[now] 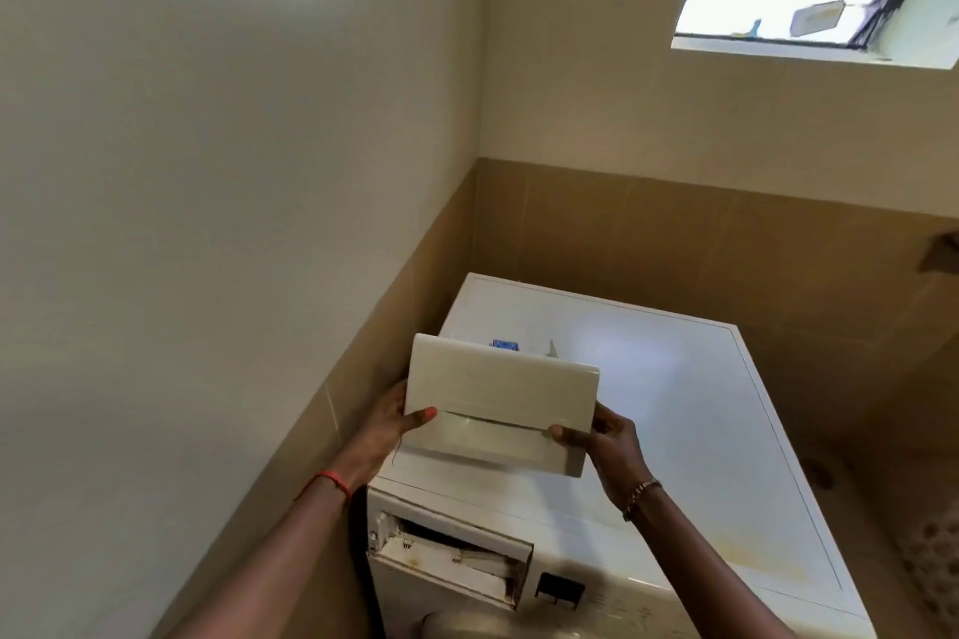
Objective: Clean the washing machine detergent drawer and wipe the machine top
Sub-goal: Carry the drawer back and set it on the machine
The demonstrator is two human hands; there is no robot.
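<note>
Both hands, left (386, 423) and right (604, 441), grip the ends of the drawer (501, 402), held above the washing machine (674, 405). Its slot (451, 558) looks grimy, I think. Keep the drawer level so residue stays inside.

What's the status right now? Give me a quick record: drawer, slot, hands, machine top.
drawer: detergent drawer out of the machine, held above the top, front panel toward the camera
slot: drawer slot open, some grime visible inside
left hand: grips the drawer's left end
right hand: grips the drawer's right end
machine top: white, yellowish staining near the front edge
</note>
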